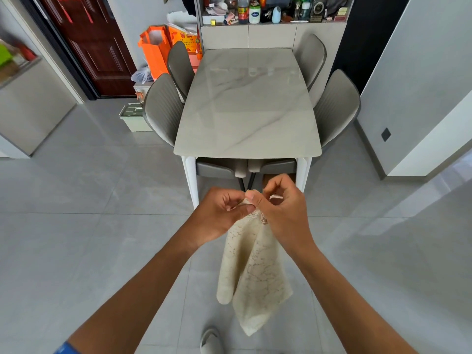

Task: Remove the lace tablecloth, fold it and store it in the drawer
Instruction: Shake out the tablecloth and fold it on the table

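Both hands meet at one spot in front of the person, just short of the near edge of the bare marble tabletop point(246, 111), and both pinch the top of the lace tablecloth point(252, 272) there. The left hand point(219, 213) has thumb and forefinger closed on the cloth's upper corner; the right hand point(281, 208) nips the same bunched edge from the other side, fingers curled, so the two grips are touching. From that shared point the cloth hangs straight down between the forearms, its long axis vertical, already doubled into a narrow panel whose lowest corner dangles above the grey floor tiles, near a slipper point(210, 339). So the cloth lies below the hands, not ahead of them, and neither hand is nearer to it than the other. The cloth is off the tabletop and partly folded, I'd judge; another fold would call for one hand to drop to the hanging end and bring it up. No drawer is plainly in sight from here; the sideboard point(273, 35) beyond the chairs shows only flat fronts
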Demonstrator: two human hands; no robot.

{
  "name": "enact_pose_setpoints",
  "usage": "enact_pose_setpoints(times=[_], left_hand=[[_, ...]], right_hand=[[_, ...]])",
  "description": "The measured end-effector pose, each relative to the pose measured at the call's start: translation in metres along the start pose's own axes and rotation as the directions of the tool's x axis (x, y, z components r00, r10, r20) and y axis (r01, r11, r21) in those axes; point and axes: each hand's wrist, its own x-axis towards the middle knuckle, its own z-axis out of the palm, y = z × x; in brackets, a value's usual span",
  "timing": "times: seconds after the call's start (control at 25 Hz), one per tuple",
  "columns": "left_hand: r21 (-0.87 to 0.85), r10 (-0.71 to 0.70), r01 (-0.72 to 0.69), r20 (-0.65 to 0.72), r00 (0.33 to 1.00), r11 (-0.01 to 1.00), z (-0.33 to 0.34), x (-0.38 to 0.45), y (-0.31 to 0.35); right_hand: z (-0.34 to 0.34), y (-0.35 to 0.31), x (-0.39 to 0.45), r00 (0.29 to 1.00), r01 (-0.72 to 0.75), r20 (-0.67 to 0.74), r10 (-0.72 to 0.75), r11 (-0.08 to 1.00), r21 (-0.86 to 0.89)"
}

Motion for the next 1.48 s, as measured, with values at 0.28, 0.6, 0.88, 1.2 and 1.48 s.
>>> enact_pose_setpoints(times=[0.28, 0.6, 0.88, 1.2, 1.48], left_hand=[[-0.080, -0.003, -0.020, -0.276, 0.961, 0.997, -0.050, 0.029, 0.008], [-0.002, 0.057, -0.068, -0.505, 0.861, 0.998, -0.117, 0.050, 0.039], [0.032, 0.109, -0.109, -0.532, 0.840, 0.994, -0.112, 0.051, 0.058], [0.129, 0.212, -0.169, -0.547, 0.810, 0.977, -0.123, 0.053, 0.088], [0.047, 0.109, -0.113, -0.759, 0.642, 0.992, -0.194, 0.052, 0.081]], right_hand=[[-0.033, 0.063, -0.002, 0.812, -0.186, 0.434, 0.391, 0.878, -0.442], [-0.056, 0.144, -0.036, 0.680, -0.014, 0.431, 0.593, 0.599, -0.801], [0.016, 0.156, -0.083, 0.786, -0.358, 0.342, 0.515, 0.830, -0.427], [0.102, 0.136, -0.073, 0.772, -0.293, 0.392, 0.500, 0.828, -0.478], [0.078, 0.180, -0.142, 0.547, -0.181, 0.426, 0.721, 0.599, -0.780]])
